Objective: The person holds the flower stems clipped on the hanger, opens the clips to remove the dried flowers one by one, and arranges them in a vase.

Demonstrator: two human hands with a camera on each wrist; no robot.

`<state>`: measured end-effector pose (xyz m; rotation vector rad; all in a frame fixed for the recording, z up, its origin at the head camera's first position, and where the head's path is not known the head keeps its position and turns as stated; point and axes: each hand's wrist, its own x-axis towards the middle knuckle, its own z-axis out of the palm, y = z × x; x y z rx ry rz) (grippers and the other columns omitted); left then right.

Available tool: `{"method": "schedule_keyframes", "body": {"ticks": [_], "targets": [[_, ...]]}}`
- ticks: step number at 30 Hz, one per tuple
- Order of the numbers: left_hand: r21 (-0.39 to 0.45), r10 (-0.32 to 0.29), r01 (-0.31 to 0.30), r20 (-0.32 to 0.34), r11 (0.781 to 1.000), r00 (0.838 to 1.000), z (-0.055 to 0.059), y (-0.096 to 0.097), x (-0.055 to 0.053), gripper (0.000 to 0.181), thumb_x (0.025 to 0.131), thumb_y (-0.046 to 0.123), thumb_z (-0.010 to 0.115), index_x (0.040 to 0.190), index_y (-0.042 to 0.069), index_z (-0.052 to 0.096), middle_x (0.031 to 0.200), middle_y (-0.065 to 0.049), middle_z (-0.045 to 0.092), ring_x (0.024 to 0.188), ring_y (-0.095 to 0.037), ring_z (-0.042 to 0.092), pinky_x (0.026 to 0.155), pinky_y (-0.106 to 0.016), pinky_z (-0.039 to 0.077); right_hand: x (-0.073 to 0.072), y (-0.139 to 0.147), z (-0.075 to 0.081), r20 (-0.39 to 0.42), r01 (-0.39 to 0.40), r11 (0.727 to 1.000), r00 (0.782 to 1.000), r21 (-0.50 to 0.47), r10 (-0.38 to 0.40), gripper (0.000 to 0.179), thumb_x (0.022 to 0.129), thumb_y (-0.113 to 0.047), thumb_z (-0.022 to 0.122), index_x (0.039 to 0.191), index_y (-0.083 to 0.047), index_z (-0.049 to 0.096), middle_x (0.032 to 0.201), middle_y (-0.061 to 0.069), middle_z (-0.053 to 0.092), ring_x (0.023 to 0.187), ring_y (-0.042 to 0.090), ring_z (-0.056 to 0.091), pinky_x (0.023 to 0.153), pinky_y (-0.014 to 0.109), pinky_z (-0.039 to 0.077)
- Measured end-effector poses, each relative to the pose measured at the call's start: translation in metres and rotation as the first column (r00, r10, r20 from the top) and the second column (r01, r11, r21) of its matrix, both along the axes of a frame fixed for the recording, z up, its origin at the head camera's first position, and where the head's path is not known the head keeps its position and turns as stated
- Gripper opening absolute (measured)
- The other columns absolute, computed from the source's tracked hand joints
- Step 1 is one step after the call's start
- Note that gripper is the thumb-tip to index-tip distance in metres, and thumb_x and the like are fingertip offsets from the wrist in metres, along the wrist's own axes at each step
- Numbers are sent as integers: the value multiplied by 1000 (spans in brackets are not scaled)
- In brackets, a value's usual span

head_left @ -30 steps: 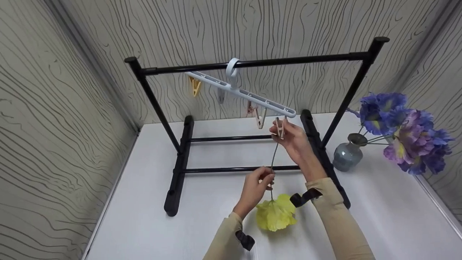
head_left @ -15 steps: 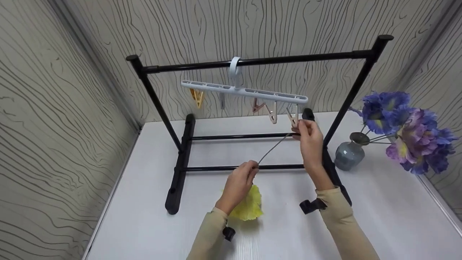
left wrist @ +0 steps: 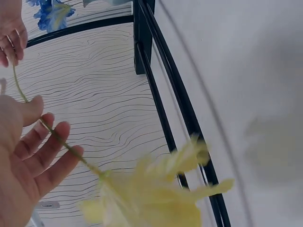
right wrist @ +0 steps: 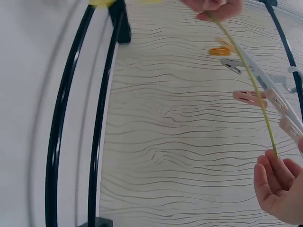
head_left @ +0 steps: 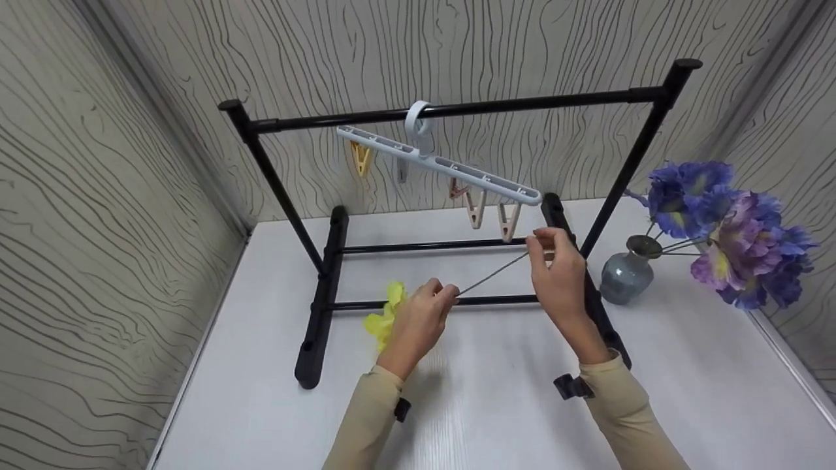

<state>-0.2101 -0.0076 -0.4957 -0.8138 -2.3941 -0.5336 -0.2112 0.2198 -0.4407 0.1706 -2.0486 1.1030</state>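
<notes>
A yellow artificial flower (head_left: 388, 314) with a long thin green stem (head_left: 491, 274) is stretched between both hands above the rack's lower bars. My left hand (head_left: 421, 320) pinches the stem near the bloom, thumb on one side and fingers on the other in the left wrist view. At the stem's far end, my right hand (head_left: 560, 271) pinches its tip. Just above the right fingers, a pale pink clip (head_left: 509, 222) hangs on the light blue hanger (head_left: 457, 171), apart from the hand. The bloom is partly hidden behind my left hand in the head view.
A black rack (head_left: 522, 103) carries the hanger on its top bar. Other clips hang there, including a yellow clip (head_left: 360, 158) and a white clip (head_left: 475, 210). To the right, a grey-blue vase (head_left: 627, 277) holds blue and purple flowers (head_left: 744, 235) on the white table (head_left: 496, 405).
My right hand has let go of the end clip and moved right and down. My left hand has moved left, swinging the yellow bloom up and leftward. The hanger has swung.
</notes>
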Motion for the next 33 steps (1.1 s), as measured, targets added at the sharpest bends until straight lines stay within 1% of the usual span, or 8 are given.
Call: {"method": "schedule_keyframes", "body": {"ticks": [3, 7, 13, 15, 19, 24, 28, 33], "targets": [[-57, 26, -29, -46, 998, 999, 4, -2, 0, 5, 98, 17, 73, 97, 16, 68, 88, -2, 60, 70, -16, 61, 57, -27, 52, 1, -2, -8, -73, -29, 972, 996, 233, 47, 16, 94, 3, 72, 107, 8, 66, 102, 21, 67, 102, 36, 64, 88, 41, 53], [-114, 49, -62, -107, 992, 993, 8, -5, -3, 4, 96, 15, 74, 94, 16, 71, 90, -1, 62, 77, -17, 62, 61, -30, 53, 2, -9, -16, -133, -73, 853, 977, 516, 164, 19, 85, 7, 80, 100, 5, 68, 102, 21, 66, 110, 43, 61, 96, 54, 51], [-113, 76, -100, -201, 988, 977, 7, -10, -6, 10, 89, 8, 81, 87, 15, 74, 88, -1, 62, 79, -19, 61, 62, -34, 51, 11, -19, -22, 108, -238, 714, 969, 659, 224, 12, 85, 9, 79, 88, 1, 71, 83, 12, 68, 79, 30, 68, 68, 42, 58], [-99, 101, -128, -239, 987, 966, 6, -11, -7, 14, 85, 5, 82, 83, 15, 73, 86, -1, 61, 77, -19, 60, 61, -34, 50, 15, -22, -22, 265, -358, 705, 933, 613, 244, 8, 88, 8, 75, 89, 1, 73, 80, 10, 70, 73, 25, 68, 63, 38, 57], [-63, 145, -168, -271, 984, 952, 7, -14, -8, 17, 82, 0, 82, 81, 14, 72, 84, -1, 60, 74, -19, 58, 59, -34, 51, 17, -27, -20, 532, -573, 712, 781, 406, 326, 10, 96, 6, 66, 101, 3, 75, 83, 8, 73, 72, 18, 70, 64, 32, 57], [-75, 147, -169, -244, 983, 959, 9, -15, -6, 17, 83, -1, 82, 83, 14, 73, 87, -2, 61, 79, -19, 59, 68, -36, 54, 14, -28, -23, 626, -679, 712, 637, 180, 449, 19, 97, 9, 63, 114, 5, 71, 86, 8, 72, 68, 16, 70, 60, 24, 55], [-101, 146, -176, -248, 979, 958, 10, -13, -4, 15, 84, 1, 83, 85, 14, 76, 88, -1, 62, 81, -19, 60, 72, -36, 55, 13, -29, -23, 633, -696, 708, 601, 117, 487, 22, 97, 10, 62, 117, 5, 69, 92, 12, 72, 70, 23, 71, 60, 25, 55], [-117, 121, -159, -282, 980, 952, 10, -11, -3, 15, 84, 3, 84, 83, 16, 77, 86, -1, 61, 79, -18, 59, 71, -35, 55, 13, -34, -22, 635, -659, 733, 642, 170, 430, 15, 95, 10, 65, 107, 2, 70, 94, 13, 72, 72, 24, 71, 63, 27, 56]]}}
